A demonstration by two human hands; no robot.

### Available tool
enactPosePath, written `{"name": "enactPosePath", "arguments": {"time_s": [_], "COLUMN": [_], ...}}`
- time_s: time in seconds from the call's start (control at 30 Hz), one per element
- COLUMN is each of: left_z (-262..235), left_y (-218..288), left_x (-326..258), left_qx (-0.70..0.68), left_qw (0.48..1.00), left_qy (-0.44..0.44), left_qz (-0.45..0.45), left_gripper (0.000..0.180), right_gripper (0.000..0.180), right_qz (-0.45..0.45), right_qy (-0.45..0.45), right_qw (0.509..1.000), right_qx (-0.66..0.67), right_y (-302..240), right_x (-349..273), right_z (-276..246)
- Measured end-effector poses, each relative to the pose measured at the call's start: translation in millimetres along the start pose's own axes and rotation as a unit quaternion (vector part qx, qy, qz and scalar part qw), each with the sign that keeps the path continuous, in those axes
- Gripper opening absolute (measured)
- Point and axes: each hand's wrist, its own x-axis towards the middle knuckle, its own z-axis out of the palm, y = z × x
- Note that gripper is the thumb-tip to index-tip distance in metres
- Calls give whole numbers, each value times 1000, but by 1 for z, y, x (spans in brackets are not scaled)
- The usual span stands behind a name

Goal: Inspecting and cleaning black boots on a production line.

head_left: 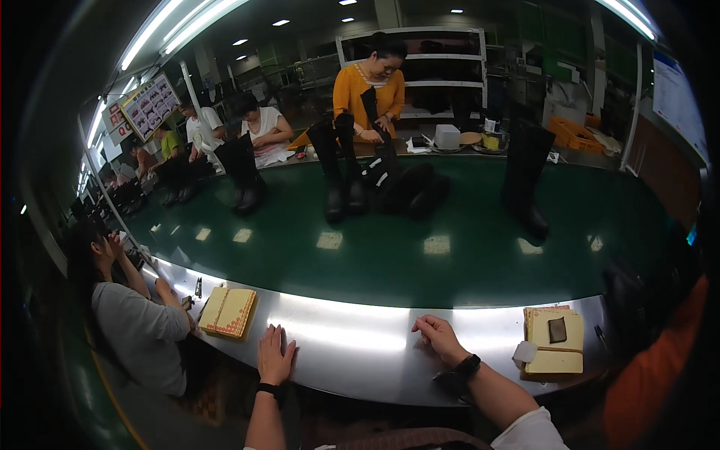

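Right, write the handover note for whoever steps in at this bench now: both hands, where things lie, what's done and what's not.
Left hand: flat, palm down on the steel edge, holding nothing.
Right hand: loosely curled, resting on the same edge, holding nothing.
Yellow card stack lies left of the left hand; a banded card stack with a small dark piece on top lies right of the right hand.
Tall black boots stand on the green belt, beyond both hands.
Done: nothing in hand. Left: boots and stacks lie untouched.
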Motion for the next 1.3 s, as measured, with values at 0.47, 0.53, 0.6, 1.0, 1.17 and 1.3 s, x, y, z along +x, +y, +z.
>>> {"name": "enactPosePath", "arguments": {"time_s": [0.47, 0.53, 0.6, 1.0, 1.17, 1.3], "left_z": [-41, -36, -34, -25, -21, -29], "left_y": [60, 56, 54, 37, 30, 51], "left_x": [-6, -2, -1, 2, 2, 3], "left_qx": [-6, 15, 38, 10, -12, 6], "left_qw": [997, 997, 996, 998, 997, 997], "left_qy": [-77, -76, -74, -69, -73, -79], "left_qz": [-31, -7, 10, 4, 5, -16], "left_gripper": [57, 56, 56, 58, 62, 60], "right_gripper": [42, 41, 40, 39, 39, 38], "right_qz": [-34, -38, -40, -103, -112, -91], "right_qy": [25, 35, 36, 37, 32, 24], "right_qw": [996, 996, 996, 982, 978, 979], "right_qx": [-76, -73, -69, -151, -171, -179], "right_y": [-21, -20, -19, -6, -7, -5], "right_x": [-12, -12, -13, -1, -2, -1], "right_z": [-2, -4, -4, -1, -3, -5]}}
